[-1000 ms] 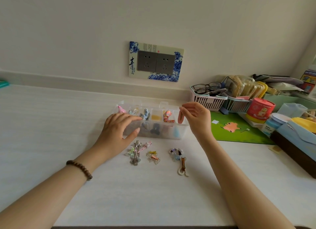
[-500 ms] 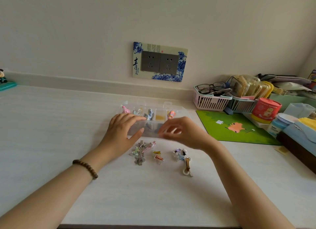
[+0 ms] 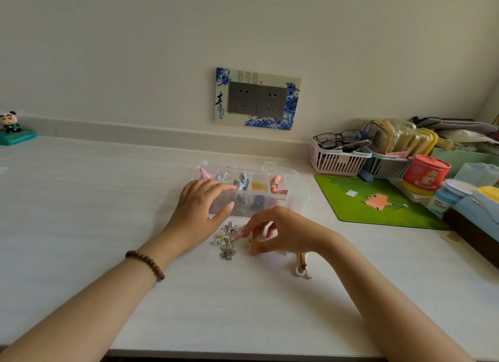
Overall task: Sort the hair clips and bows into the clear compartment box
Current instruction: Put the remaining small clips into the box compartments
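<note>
1. The small yellow clip (image 3: 253, 241) is apparently pinched between the thumb and curled fingertips of the right hand (image 3: 280, 232); the grip is partly hidden.
2. Silver clips (image 3: 229, 247) are heaped just left of those fingertips.
3. The clear compartment box (image 3: 295, 191) is set just beyond them, with bows held in its far row.
4. Its near-left corner is covered by the left hand (image 3: 199, 213), fingers spread and the thumb laid against the front wall.
</note>
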A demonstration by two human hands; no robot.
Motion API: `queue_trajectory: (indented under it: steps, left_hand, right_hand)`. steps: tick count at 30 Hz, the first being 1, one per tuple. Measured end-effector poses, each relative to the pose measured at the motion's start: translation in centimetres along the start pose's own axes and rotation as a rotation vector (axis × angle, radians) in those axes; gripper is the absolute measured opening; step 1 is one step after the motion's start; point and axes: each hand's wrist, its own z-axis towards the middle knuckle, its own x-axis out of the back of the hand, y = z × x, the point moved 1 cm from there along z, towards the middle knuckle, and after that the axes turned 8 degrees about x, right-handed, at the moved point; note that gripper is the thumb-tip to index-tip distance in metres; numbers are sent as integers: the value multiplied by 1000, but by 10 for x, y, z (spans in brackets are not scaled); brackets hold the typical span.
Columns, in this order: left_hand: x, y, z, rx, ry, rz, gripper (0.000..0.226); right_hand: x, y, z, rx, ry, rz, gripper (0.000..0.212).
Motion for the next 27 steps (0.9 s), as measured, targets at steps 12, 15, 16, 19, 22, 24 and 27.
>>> queue_trajectory:
  steps: [12, 15, 16, 19, 22, 24, 27]
  left_hand:
    - [0, 0, 0, -9, 8, -9, 42]
    - [-1, -2, 1, -16, 18, -17, 42]
    - [-1, -2, 1, -14, 20, -20, 42]
    - [-1, -2, 1, -9, 23, -29, 41]
    - [0, -1, 0, -12, 14, -38, 41]
    - [1, -1, 0, -11, 7, -44, 42]
    - [1, -1, 0, -5, 3, -45, 43]
  right_hand:
    - [11, 0, 6, 31, 141, 305, 26]
    - [26, -3, 12, 39, 304, 339, 24]
    - [31, -4, 16, 30, 383, 305, 24]
    - [46, 0, 33, -10, 545, 102, 22]
    - [47, 11, 44, -75, 531, -40, 23]
    - [44, 16, 42, -79, 543, -47, 23]
    - [43, 11, 29, -21, 572, 21, 20]
